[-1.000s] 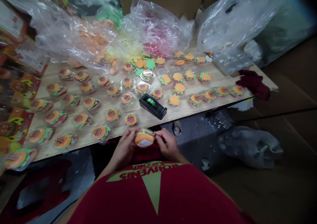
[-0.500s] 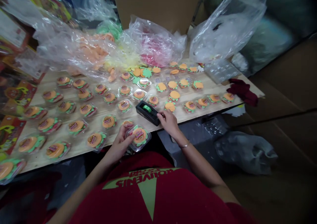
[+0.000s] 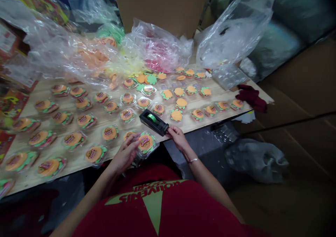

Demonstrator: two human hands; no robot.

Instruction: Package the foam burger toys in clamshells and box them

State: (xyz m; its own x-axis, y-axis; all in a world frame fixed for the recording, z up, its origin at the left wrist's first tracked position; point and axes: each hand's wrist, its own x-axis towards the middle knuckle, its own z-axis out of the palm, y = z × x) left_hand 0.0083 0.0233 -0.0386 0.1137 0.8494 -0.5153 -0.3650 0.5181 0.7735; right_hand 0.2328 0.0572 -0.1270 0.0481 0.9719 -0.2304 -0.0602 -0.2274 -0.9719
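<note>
My left hand holds a clear plastic clamshell by its left side, thumb and fingers against it. Inside is a toy burger with an orange bun, a printed label and green leaf edges. A black tape dispenser with a green core lies at an angle on the table just beyond the clamshell. At its near right end, my right hand is closed in a pinch, fingertips right by the cutter edge. Whatever thin thing may be between those fingertips is too small to make out.
Several packed toy burgers cover the left of the wooden table. Unlabelled burgers sit right of the dispenser. Plastic bags of orange, yellow and pink pieces line the back. A dark red cloth lies at the right edge.
My right hand has drawn slightly back toward me at the dispenser's end, which has turned a little toward me. My left hand still holds the clamshell, its fingers somewhat straighter. The view has shifted slightly.
</note>
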